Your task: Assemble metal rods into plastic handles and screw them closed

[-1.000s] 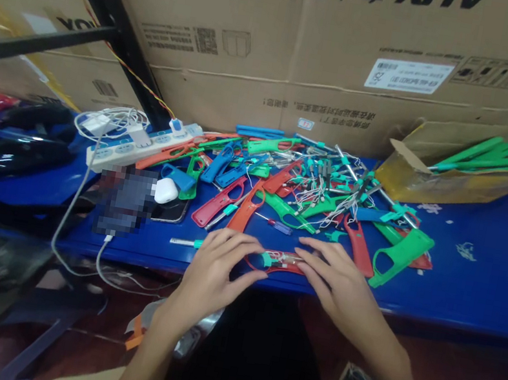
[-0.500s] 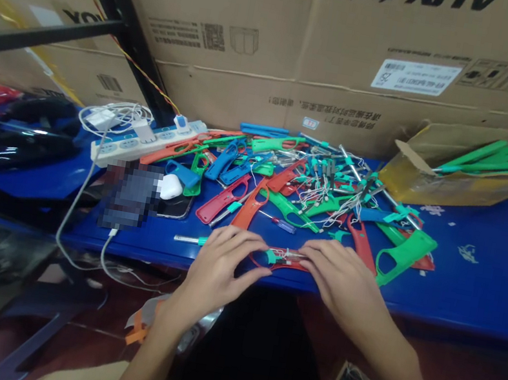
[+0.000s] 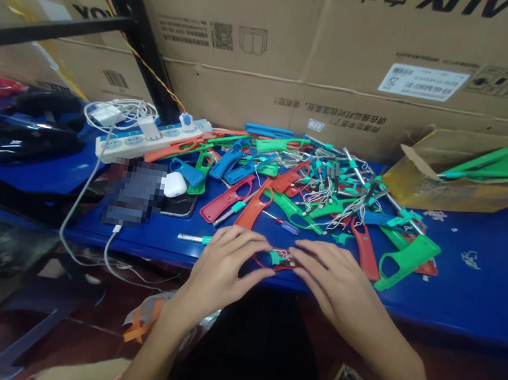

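Your L hand (image 3: pixel 227 270) has its thumb and fingers curled round the L part of the red casing (image 3: pixel 284 266); your R hand (image 3: pixel 340 287) pinches its R end, thumb on the near side, fingers on the far side. The casing sits flat at the front edge of the blue table (image 3: pixel 489 277), approx. centre, w/ teal bits and white wires showing in the gap betw. your hands. A metal tube (image 3: pixel 191 238) pokes out L of your L hand, in line w/ the casing — can't tell if they're joined, your hand covers that part. Just beyond your fingers: an orange shell (image 3: pixel 254 206), a pink-red shell (image 3: pixel 225 201) and a screwdriver (image 3: pixel 287 225). Green handle (image 3: pixel 411 263) lies to the R, near a red shell (image 3: pixel 365 249). Behind those, a mixed heap of coloured shells, tubes, wires etc. Far L there's a power strip (image 3: pixel 132 142), plus a white case (image 3: pixel 175 185) on a phone (image 3: pixel 180 204). Back R, an open carton (image 3: pixel 426 189) holds long green pcs (image 3: pixel 489 165) — big cardboard box (image 3: pixel 276 63) stands behind it all.
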Demonstrator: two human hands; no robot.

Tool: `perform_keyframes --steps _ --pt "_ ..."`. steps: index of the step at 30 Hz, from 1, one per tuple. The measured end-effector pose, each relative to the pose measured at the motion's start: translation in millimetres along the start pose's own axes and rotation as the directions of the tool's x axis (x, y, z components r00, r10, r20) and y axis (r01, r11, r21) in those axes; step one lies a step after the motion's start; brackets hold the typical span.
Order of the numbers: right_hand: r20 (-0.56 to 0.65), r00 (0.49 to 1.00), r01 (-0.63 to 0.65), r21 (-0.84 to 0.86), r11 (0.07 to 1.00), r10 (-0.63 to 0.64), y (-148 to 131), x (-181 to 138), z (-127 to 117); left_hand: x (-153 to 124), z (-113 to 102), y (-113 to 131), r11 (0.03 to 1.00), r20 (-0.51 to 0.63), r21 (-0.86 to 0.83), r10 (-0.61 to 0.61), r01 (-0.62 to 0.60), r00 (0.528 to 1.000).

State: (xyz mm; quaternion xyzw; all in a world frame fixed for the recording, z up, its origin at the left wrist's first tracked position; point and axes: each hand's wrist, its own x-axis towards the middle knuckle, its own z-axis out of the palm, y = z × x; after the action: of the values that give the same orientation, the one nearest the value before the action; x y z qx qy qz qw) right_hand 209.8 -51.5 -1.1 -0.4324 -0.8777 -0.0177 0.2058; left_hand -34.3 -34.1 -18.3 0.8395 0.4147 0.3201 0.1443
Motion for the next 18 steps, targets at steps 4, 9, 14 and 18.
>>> perform_keyframes --steps 4,9,14,18 --pt "0.021 0.999 0.047 0.097 0.994 -0.049 2 -1 5 0 -1 1 1.000 0.005 -0.003 0.001 -0.001 1.000" --pt "-0.019 0.998 0.060 0.169 0.984 -0.058 7 -1 9 0 0 1 1.000 0.000 -0.003 0.001 -0.001 1.000" --pt "-0.039 0.998 0.065 0.176 0.982 -0.059 7 -3 13 0 0 0 1.000 0.000 0.000 -0.005 0.005 1.000" --pt "-0.050 0.997 0.070 0.150 0.986 -0.063 5 -6 15 -1 -1 1 1.000 0.007 0.008 0.000 0.000 1.000"
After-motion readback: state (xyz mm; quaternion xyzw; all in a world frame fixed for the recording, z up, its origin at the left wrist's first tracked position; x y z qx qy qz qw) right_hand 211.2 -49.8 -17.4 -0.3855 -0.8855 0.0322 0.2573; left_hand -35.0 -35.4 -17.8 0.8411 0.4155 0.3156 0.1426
